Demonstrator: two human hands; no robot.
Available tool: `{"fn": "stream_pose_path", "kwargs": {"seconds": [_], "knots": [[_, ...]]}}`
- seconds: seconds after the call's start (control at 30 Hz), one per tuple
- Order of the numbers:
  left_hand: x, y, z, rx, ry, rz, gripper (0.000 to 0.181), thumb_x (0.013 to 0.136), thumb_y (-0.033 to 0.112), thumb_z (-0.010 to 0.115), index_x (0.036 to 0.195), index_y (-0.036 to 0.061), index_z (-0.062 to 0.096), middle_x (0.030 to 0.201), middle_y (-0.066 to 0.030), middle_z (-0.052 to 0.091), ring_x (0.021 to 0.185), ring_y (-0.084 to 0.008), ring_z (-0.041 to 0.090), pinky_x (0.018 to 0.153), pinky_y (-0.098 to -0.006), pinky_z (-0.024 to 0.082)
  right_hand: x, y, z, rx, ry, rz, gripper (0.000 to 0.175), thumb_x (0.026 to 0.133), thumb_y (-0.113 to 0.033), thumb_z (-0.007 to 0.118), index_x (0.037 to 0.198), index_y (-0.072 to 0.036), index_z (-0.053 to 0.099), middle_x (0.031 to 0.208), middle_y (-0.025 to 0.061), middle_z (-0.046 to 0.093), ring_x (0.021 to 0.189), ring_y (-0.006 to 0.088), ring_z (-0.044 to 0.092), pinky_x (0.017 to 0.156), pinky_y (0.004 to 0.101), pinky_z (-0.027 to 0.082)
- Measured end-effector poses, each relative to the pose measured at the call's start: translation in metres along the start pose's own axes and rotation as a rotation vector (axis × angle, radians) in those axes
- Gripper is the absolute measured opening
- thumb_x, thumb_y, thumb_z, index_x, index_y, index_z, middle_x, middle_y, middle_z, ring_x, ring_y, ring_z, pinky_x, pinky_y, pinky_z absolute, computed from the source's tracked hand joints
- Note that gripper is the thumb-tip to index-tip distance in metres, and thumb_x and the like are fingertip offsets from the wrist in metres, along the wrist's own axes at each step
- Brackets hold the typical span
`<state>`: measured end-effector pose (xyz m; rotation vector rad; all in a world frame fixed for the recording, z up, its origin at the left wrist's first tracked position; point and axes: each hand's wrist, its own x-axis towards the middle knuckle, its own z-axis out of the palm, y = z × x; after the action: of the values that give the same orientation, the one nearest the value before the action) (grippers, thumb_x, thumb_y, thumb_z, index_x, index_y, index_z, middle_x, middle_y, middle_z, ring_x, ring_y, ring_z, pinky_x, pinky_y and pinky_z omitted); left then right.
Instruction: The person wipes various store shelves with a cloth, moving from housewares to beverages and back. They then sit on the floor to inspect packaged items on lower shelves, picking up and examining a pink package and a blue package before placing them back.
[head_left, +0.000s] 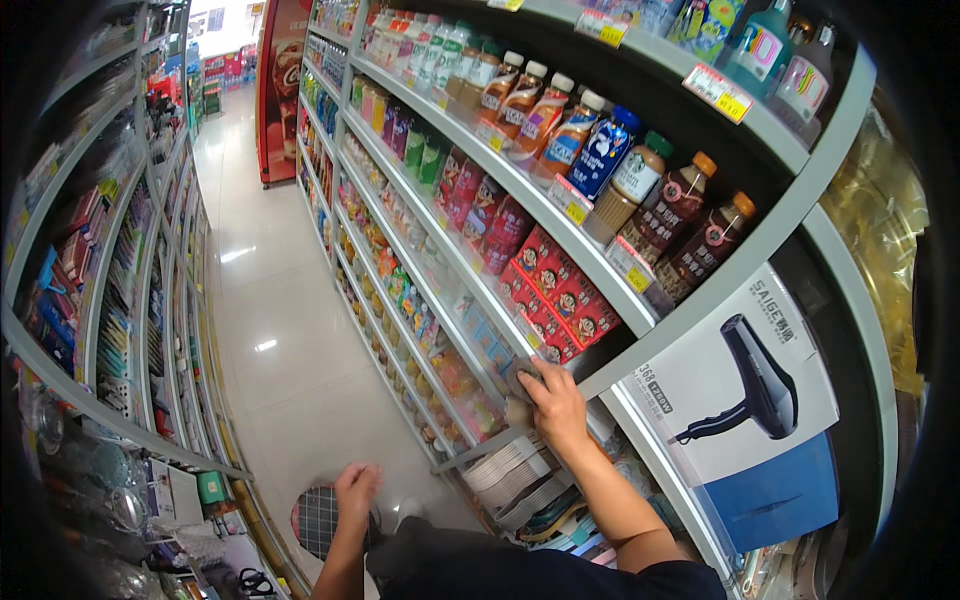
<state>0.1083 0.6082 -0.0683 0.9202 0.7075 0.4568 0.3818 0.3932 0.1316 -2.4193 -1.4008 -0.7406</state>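
My right hand (556, 405) presses a grey-brown cloth (523, 375) to the front edge of a metal shelf (480, 289), near its end post. The cloth is partly hidden under my fingers. Behind that edge stand red cartoon-printed drink cartons (559, 296) and red cans (484, 210). My left hand (358, 484) hangs low over the aisle, its fingers curled and slightly blurred, with nothing visible in it. Beneath it is a round stool (313, 517) with a dark checked top.
Bottled drinks (547, 112) line the shelf above, over price tags. A boxed hair dryer (742, 390) stands on the end rack to the right. Stacked pale plastic baskets (510, 469) sit low by my right forearm. Another stocked rack (112, 247) borders the tiled aisle (277, 300); a red drinks cooler (283, 90) stands farther along.
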Motion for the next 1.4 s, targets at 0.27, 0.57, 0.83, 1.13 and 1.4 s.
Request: {"fn": "stream_pose_path", "kwargs": {"seconds": [0.27,0.57,0.83,1.13,1.4], "knots": [[0.012,-0.011,0.007,0.044,0.0,-0.06,0.014,0.101,0.016,0.067,0.104,0.0038,0.072,0.095,-0.0051,0.075,0.078,-0.0105,0.067,0.068,-0.0241,0.051,0.003,0.001,0.001,0.035,0.007,0.024,0.046,0.073,0.0,0.07,0.117,-0.014,0.073,0.134,0.0111,0.065,0.117,0.0354,0.063,0.093,0.0442,0.056],[0.015,0.008,-0.002,0.08,0.128,-0.129,0.011,0.1,0.012,0.067,0.102,0.0036,0.072,0.092,-0.0042,0.074,0.075,-0.0089,0.065,0.066,-0.0231,0.049,0.007,-0.004,0.005,0.076,0.07,0.093,0.042,0.075,-0.002,0.071,0.115,-0.015,0.075,0.132,0.0109,0.067,0.114,0.0361,0.064,0.094,0.0447,0.055],[0.082,0.031,0.025,0.077,-0.009,-0.131,0.012,0.101,0.011,0.065,0.105,0.0028,0.072,0.096,-0.005,0.074,0.076,-0.0094,0.064,0.067,-0.0232,0.05,0.024,-0.004,0.027,0.193,0.263,0.125,0.048,0.066,0.006,0.066,0.11,-0.009,0.076,0.132,0.017,0.066,0.114,0.0398,0.062,0.098,0.0484,0.051],[0.228,0.085,-0.022,0.072,-0.045,-0.137,0.014,0.101,0.011,0.064,0.105,-0.0008,0.07,0.096,-0.0095,0.074,0.075,-0.0151,0.067,0.064,-0.0261,0.053,0.107,-0.038,0.104,-0.172,0.268,0.356,0.048,0.066,0.003,0.068,0.111,-0.011,0.074,0.131,0.0123,0.068,0.111,0.0372,0.061,0.099,0.049,0.046],[0.37,0.202,-0.176,0.078,0.035,-0.086,0.015,0.099,0.014,0.067,0.107,0.0023,0.069,0.089,-0.0073,0.072,0.072,-0.0152,0.067,0.062,-0.0271,0.054,0.249,-0.059,0.19,-0.313,0.262,0.443,0.043,0.069,-0.002,0.072,0.112,-0.008,0.071,0.125,0.0107,0.065,0.109,0.0355,0.059,0.092,0.0485,0.048]]}}
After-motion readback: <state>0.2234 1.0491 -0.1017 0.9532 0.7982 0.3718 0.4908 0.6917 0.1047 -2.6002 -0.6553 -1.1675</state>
